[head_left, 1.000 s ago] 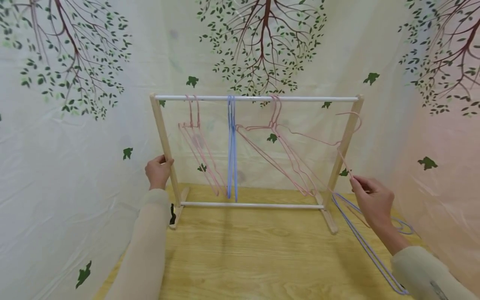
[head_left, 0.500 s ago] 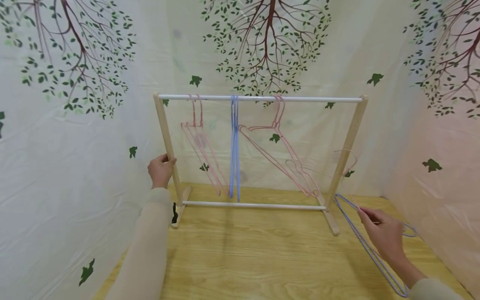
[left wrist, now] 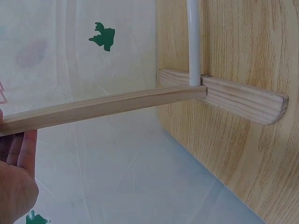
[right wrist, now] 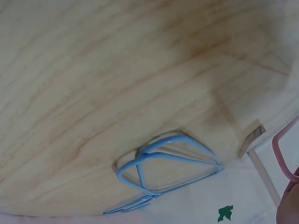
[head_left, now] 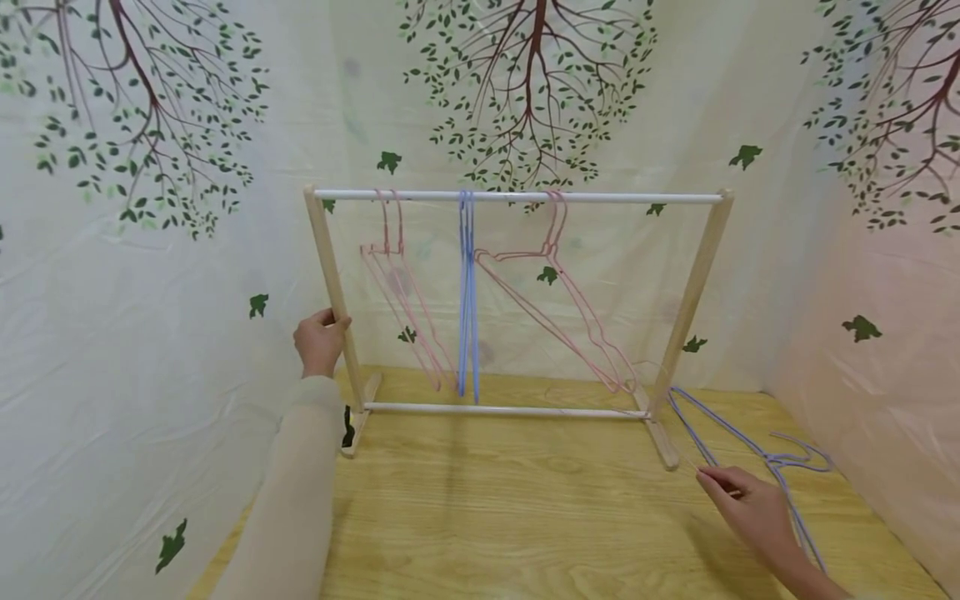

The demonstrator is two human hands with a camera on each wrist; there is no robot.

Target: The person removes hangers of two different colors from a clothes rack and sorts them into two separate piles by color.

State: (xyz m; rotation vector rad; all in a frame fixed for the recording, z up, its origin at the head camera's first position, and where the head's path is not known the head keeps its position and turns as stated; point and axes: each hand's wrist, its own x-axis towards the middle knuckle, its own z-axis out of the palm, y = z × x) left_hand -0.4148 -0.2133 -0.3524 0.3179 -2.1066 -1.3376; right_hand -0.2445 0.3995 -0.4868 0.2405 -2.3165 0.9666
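Observation:
A small clothes rack, wooden posts joined by white rods, stands on the table. My left hand (head_left: 321, 343) grips its left post (head_left: 327, 258); fingers (left wrist: 28, 151) lie against the wood in the left wrist view. Low at the right, my right hand (head_left: 757, 512) pinches a pink hanger (right wrist: 277, 151), whose bent corner shows in the right wrist view. In the head view that hanger is faint and blurred beside the rack's right foot. On the top rod (head_left: 637, 198) hang pink hangers (head_left: 411, 312) at left, blue hangers (head_left: 467, 325) in the middle and more pink hangers (head_left: 585, 310) right of them.
Blue hangers (head_left: 731, 426) lie on the wood-grain table (head_left: 525, 508), right of the rack and close to my right hand. A pale curtain (head_left: 180, 350) printed with trees and leaves surrounds the table. The rack's right foot (head_left: 663, 443) points towards me.
My right hand has come down with the pink hanger, from beside the right post at mid-height to low over the table. My left hand has stayed on the left post.

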